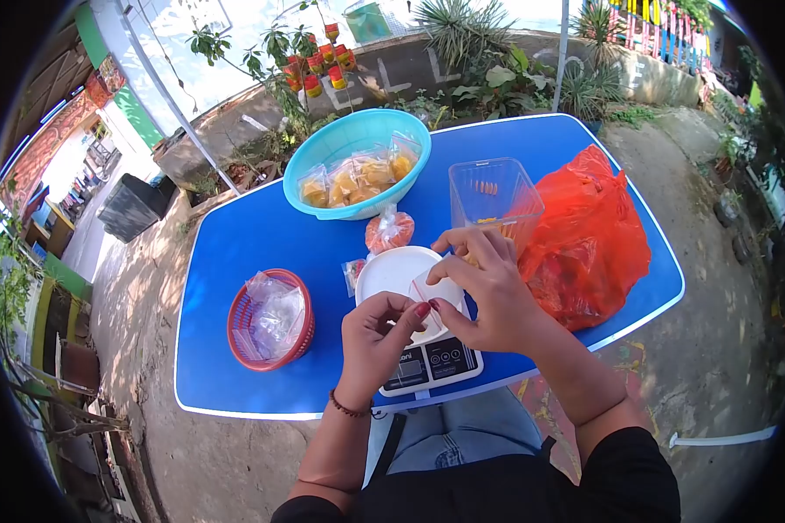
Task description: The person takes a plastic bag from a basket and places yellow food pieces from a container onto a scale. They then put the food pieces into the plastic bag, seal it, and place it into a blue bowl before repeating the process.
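Over a white kitchen scale [453, 357] with a round white plate [382, 277], both hands come together at a small clear plastic bag [429, 301]. My left hand [384, 336] pinches the bag's edge between thumb and forefinger. My right hand [488, 296] has its thumb at the bag beside the left fingertips, its other fingers curled above. What lies in the bag is too small to tell. Just behind the plate sits a knotted clear bag of orange-pink stuff [389, 230], with a small packet [353, 275] at the plate's left.
A turquoise basin [301, 161] holds several filled bags at the back. A red basket [235, 322] of clear bags stands left. Behind my right hand are a clear plastic container [488, 183] and a red plastic bag [589, 235]. All stand on a blue table [209, 261].
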Tool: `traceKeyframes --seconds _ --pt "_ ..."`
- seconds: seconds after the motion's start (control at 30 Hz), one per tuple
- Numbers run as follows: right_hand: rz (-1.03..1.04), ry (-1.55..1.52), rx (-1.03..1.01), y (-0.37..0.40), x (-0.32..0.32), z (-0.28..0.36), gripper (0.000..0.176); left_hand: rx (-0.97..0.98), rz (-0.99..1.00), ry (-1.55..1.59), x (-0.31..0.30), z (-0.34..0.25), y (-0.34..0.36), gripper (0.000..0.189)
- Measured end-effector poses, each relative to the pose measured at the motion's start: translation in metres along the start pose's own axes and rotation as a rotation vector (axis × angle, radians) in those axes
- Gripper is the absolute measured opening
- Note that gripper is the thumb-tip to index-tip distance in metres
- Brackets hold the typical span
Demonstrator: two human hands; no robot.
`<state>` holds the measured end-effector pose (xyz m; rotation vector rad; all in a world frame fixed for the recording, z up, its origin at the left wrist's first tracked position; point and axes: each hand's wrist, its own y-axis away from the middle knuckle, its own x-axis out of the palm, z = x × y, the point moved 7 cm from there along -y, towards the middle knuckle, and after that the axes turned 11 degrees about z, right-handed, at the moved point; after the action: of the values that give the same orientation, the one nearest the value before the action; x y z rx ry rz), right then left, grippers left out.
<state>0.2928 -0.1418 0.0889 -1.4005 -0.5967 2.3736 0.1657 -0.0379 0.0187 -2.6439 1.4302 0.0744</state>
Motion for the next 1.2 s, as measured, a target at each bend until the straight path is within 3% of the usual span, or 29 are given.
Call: traceKeyframes --seconds 0.1,0.23,0.47,0.57,0.67,0.7,0.8,0.93,1.03,1.17,1.2 --pt "0.172 -0.493 -0.047 0.003 0.016 -0.003 0.032 0.091 -0.034 0.049 0.000 -0.002 0.000 0.015" --pt "0.165 -0.619 -0.084 0.004 0.021 -0.006 0.027 0.106 0.025 0.097 0.002 0.000 -0.001 0.015" --pt "0.246 -1.034 0.108 0.013 0.032 -0.029 0.017 0.124 0.129 0.057 0.003 -0.003 0.003 0.013" --pt "0.191 -0.883 0.111 0.010 0.025 -0.023 0.010 0.136 0.075 0.009 0.001 -0.002 0.003 0.013" --pt "0.119 -0.282 -0.139 0.002 0.012 -0.008 0.013 0.086 0.004 -0.236 -0.001 -0.008 0.005 0.016" --pt "0.107 -0.275 -0.111 0.000 0.014 -0.007 0.013 0.056 -0.015 -0.348 -0.001 -0.011 0.007 0.018" --pt "0.118 -0.298 -0.029 -0.002 0.019 -0.002 0.015 0.466 -0.197 -0.846 0.014 -0.049 0.024 0.043" --pt "0.231 -0.414 0.009 -0.001 0.024 -0.001 0.015 0.590 -0.029 -0.955 0.032 -0.060 0.018 0.087" --pt "0.220 -0.385 -0.011 -0.005 0.019 -0.001 0.014 0.436 0.030 -0.792 0.026 -0.037 0.001 0.084" --pt "0.120 -0.244 -0.056 -0.012 0.000 -0.001 0.012 0.459 0.006 -0.877 0.031 -0.045 -0.012 0.073" --pt "0.146 -0.275 -0.020 -0.015 -0.006 -0.001 0.010 0.494 -0.011 -0.854 0.031 -0.051 -0.018 0.061"
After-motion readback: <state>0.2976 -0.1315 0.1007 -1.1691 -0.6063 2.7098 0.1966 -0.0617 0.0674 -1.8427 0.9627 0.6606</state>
